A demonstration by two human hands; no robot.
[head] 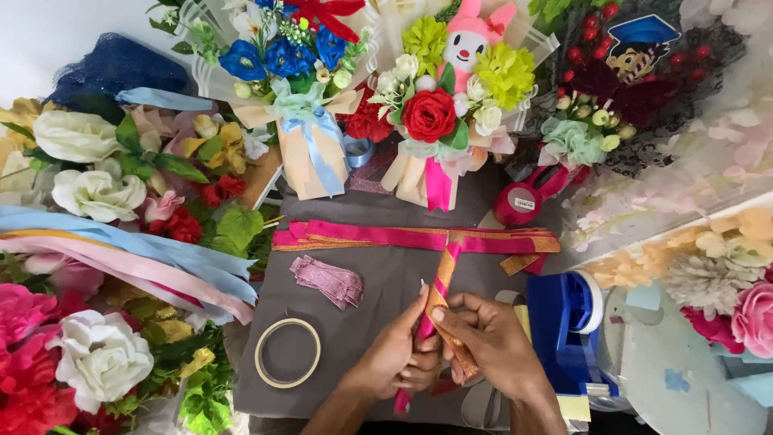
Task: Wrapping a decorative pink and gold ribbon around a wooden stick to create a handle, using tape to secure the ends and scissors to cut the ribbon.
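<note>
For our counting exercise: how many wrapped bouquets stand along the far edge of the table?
3: blue-flower bouquet at left, red-rose bouquet in the middle, dark bouquet at right. Others may be hidden beyond the frame.

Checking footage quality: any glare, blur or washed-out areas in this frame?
Head view: hands and pink-and-gold ribbon are sharp and evenly lit; the top-left corner is blown out white; the pale petals at right look hazy and washed out; shadows are soft.

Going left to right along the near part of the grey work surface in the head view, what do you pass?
White fabric rose → ring of clear tape → left hand → pink and orange ribbon pinched by both hands → right hand → blue tape dispenser → pink flower at the right edge.
</note>
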